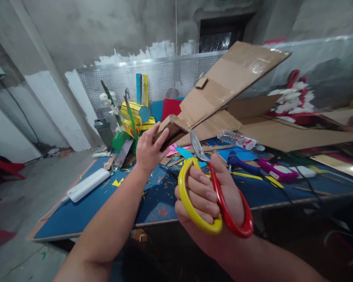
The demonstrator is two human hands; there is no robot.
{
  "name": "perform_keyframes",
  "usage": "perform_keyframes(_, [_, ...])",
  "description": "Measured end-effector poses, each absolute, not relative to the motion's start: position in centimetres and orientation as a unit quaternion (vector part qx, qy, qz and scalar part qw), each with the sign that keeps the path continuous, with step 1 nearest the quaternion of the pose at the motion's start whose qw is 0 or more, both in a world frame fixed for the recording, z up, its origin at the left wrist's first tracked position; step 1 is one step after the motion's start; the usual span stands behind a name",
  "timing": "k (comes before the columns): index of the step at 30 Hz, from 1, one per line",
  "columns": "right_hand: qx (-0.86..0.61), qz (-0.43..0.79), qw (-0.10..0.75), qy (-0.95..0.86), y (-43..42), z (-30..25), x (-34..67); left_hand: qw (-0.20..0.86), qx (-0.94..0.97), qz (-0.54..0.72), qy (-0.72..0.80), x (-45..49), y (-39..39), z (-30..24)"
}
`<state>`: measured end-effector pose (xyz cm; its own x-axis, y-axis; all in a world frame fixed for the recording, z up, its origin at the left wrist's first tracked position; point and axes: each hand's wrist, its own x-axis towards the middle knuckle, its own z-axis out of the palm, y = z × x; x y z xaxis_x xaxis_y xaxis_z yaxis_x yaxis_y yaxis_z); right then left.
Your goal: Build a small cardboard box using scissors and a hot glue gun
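Note:
My left hand (148, 149) grips the near end of a long brown cardboard sheet (228, 80) that rises up and to the right over the table. My right hand (214, 196) is closed through the yellow and red handles of a pair of scissors (207, 188). The metal blades point up and touch the cardboard's lower edge just right of my left hand.
A blue tabletop (85, 207) carries paper scraps, a white power strip (88, 184), a plastic bottle (237, 140), a blue and a purple tool (275, 170), flat cardboard (294, 135) and coloured paper crafts (133, 115). A perforated metal panel (164, 76) stands behind. Grey bin (103, 131) on the floor.

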<state>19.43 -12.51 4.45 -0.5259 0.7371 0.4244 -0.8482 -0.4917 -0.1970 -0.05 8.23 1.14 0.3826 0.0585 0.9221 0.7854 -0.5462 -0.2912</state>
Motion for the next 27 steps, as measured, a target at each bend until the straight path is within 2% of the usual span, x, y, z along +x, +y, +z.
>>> perform_keyframes(6, [0.152,0.842,0.48,-0.194,-12.28,4.41,19.24,0.41,-0.729,-0.482,-0.259,-0.08,8.29,1.07])
perform_keyframes(20, [0.092,0.843,0.482,-0.222,-12.84,5.15,18.95,0.355,-0.738,-0.498,-0.285,0.06,8.35,1.1])
perform_keyframes(27, [0.137,0.85,0.458,-0.221,-12.7,4.79,19.08,0.369,-0.731,-0.497,-0.288,0.06,8.41,1.06])
